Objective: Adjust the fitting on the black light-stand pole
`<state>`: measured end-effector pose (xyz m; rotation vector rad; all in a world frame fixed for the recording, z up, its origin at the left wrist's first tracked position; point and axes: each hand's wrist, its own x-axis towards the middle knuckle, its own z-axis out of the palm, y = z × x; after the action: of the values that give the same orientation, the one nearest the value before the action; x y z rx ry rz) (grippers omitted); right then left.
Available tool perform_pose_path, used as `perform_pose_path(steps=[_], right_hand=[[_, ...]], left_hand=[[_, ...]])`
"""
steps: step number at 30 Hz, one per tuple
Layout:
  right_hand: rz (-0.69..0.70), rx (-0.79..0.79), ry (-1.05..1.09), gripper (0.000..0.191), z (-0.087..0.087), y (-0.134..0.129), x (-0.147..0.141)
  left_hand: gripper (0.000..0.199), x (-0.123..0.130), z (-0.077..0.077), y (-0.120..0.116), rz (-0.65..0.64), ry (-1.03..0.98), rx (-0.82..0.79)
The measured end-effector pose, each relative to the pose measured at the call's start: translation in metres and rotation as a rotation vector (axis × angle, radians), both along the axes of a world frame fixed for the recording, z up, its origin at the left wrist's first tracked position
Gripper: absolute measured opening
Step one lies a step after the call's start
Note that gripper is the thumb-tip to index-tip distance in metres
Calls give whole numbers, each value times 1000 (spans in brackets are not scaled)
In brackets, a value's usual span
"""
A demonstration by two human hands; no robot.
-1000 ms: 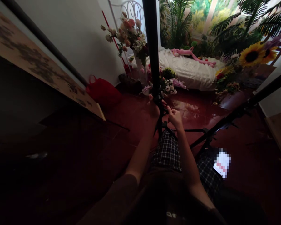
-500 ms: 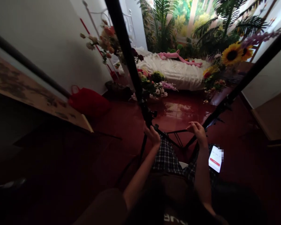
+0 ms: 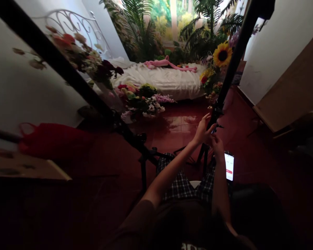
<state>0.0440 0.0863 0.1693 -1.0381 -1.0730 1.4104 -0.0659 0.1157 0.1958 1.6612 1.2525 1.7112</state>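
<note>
Two black stands lean outward from in front of my knees. My left hand reaches across to the right stand, its fingers spread at the pole. Just below it, my right hand is closed with the fingertips pressed together near the same pole; what they pinch, if anything, is too small to name. The left stand has no hand on it. Beside my right forearm a lit phone rests by my thigh in checked cloth.
A bed with a white cover and a pink plush toy stands ahead. Flowers sit before it, sunflowers to its right. A red bag lies at left, near a pale panel.
My left hand has let go of the left stand and moved right to the other one. My right hand has moved slightly left. The view has turned right.
</note>
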Motion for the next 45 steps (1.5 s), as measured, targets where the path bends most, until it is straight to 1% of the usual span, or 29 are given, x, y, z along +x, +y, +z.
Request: perform_pose_path(steps=[1,2,4,6,8,11,14,18,21,23,26,29,32,34,36,40,42,45], right_hand=[[-29,2,5,52,-2,1,2],[-56,3,6,53,-3,2,4],[-104,3,2,55,-4,3,8],[-162,11,3,56,-2,5,11],[-223,39,3,58,3,8,14],[-271,84,-21,58,14,18,16],[-271,65,-58,60,24,29,19],[-235,34,-101,57,29,38,25],[-216,48,-122,53,31,40,32],[-178,72,-135,53,34,39,38],[-45,123,-199,53,41,40,53],[113,141,-302,51,51,46,69],[203,131,-377,49,60,54,80],[243,122,-389,47,63,57,84],[267,115,-374,46,64,58,85],[264,124,-317,47,61,56,83],[253,178,-287,44,61,55,81],[232,270,-265,40,66,55,78]], left_hand=[[58,6,4,12,-37,23,-4],[53,12,6,21,-46,29,-15],[42,21,2,31,-2,2,-29],[35,26,-4,34,73,-38,-10],[32,29,-8,33,117,-60,21],[31,30,-8,31,122,-56,61],[32,29,-5,32,122,-43,84],[33,28,-5,32,147,-33,89],[33,29,-5,31,145,-34,68],[33,29,-5,31,127,-42,45],[35,29,-4,31,92,-57,14],[36,29,-3,31,98,-52,23],[36,29,-3,31,137,-40,57],[36,29,-2,31,155,-37,65],[35,29,-1,30,155,-35,59],[34,29,-2,30,144,-41,48],[34,28,-4,31,139,-43,50],[33,28,-5,33,126,-44,45]])
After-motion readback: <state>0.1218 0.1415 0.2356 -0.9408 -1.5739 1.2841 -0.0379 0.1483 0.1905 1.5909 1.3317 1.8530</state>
